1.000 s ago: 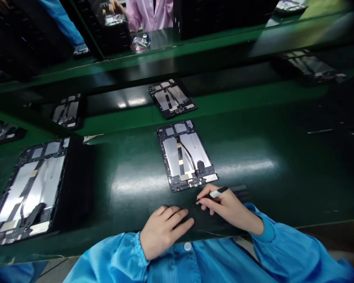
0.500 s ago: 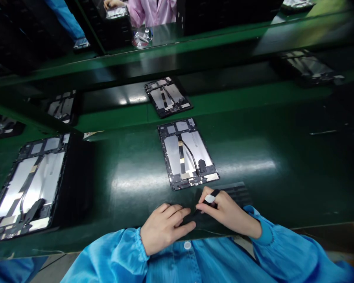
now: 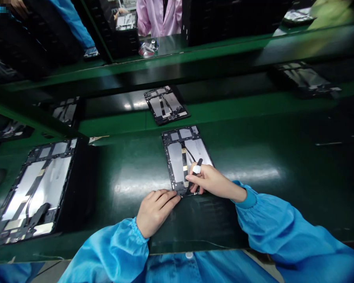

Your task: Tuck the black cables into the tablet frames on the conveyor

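Observation:
An opened tablet (image 3: 174, 157), with silvery panels, a black frame and a dark ribbon cable, lies on the green bench in front of me. My right hand (image 3: 205, 179) is over its lower part, fingers closed round a slim black tool (image 3: 199, 162) whose upper end sticks out above the index finger. A white patch shows at that finger. The tool's tip and anything it carries are hidden beneath the hand. My left hand (image 3: 156, 208) lies flat, fingers stretched out, its fingertips at the tablet's lower left corner.
A tall dark stack topped with another opened tablet (image 3: 51, 173) stands at the left. Behind mine lies one more tablet (image 3: 162, 106) on the far strip. A green rail (image 3: 165, 53) crosses the back, with a person in a pink coat (image 3: 159, 17) beyond it.
My right hand has moved forward and left, from the bench below the tablet onto its lower part. My left hand has shifted up and slightly left, to the tablet's corner.

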Available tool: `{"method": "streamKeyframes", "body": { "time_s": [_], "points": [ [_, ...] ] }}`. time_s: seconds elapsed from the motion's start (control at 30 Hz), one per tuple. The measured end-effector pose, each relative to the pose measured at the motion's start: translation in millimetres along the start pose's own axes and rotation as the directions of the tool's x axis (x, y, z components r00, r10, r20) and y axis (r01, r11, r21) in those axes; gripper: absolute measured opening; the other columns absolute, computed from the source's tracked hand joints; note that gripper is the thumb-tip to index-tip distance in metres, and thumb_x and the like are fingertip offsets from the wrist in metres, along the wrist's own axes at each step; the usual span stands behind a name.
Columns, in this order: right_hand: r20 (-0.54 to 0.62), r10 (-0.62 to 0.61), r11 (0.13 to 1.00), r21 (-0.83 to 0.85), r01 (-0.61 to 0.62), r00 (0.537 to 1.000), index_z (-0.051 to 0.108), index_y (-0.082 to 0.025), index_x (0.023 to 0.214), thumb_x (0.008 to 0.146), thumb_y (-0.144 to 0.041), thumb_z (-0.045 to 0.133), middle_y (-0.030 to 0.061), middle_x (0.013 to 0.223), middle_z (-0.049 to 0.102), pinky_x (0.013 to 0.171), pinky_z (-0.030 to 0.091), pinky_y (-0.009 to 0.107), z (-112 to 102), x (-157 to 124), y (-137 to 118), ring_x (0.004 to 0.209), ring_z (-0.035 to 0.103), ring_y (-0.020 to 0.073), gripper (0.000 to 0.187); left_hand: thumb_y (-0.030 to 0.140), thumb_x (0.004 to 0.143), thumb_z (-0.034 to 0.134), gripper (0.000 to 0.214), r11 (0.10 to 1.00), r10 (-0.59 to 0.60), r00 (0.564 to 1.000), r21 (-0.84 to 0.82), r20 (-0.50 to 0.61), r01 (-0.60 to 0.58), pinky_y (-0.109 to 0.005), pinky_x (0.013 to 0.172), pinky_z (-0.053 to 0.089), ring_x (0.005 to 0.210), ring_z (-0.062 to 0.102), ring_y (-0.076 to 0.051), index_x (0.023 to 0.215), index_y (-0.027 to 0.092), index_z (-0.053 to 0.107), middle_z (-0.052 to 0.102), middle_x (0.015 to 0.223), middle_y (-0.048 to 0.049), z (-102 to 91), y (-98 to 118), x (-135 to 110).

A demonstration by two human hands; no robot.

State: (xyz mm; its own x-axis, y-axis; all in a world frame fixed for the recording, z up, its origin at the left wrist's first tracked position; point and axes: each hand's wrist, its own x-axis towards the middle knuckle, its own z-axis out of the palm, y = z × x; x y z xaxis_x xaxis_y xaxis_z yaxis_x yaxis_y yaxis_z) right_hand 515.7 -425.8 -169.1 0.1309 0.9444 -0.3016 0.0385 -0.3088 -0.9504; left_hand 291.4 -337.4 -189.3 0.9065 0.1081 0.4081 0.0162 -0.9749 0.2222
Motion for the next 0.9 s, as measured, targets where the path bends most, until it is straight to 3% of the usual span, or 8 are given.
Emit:
{"method": "streamKeyframes", "body": {
  "time_s": [0.27,0.9],
  "points": [
    [-0.011,0.025,0.999,-0.039,-0.025,1.0,0.053,-0.021,0.081,0.088,-0.031,0.058,-0.0013,0.06,0.063,0.047,0.056,0.025,4.0,-3.1,-4.1,0.062,0.072,0.0219,0.014,0.014,0.099,0.05,0.022,0.999,-0.015,1.0,-0.034,0.001,0.015,-0.031,0.077,0.045,0.098,0.06,-0.02,0.116,0.015,0.063,0.069,0.114,-0.0048,2.5,1.4,-3.6],
    [-0.049,0.028,0.996,-0.084,-0.032,0.998,0.053,-0.021,0.082,0.09,-0.024,0.058,-0.0002,0.061,0.066,0.044,0.055,0.024,7.0,-2.5,-5.1,0.06,0.071,0.0216,0.011,0.014,0.099,0.051,0.022,1.0,-0.01,1.0,-0.027,0.001,0.01,-0.032,0.077,0.046,0.099,0.059,-0.02,0.116,0.015,0.064,0.069,0.115,-0.0054,2.6,1.1,-2.7]
  ]
}}
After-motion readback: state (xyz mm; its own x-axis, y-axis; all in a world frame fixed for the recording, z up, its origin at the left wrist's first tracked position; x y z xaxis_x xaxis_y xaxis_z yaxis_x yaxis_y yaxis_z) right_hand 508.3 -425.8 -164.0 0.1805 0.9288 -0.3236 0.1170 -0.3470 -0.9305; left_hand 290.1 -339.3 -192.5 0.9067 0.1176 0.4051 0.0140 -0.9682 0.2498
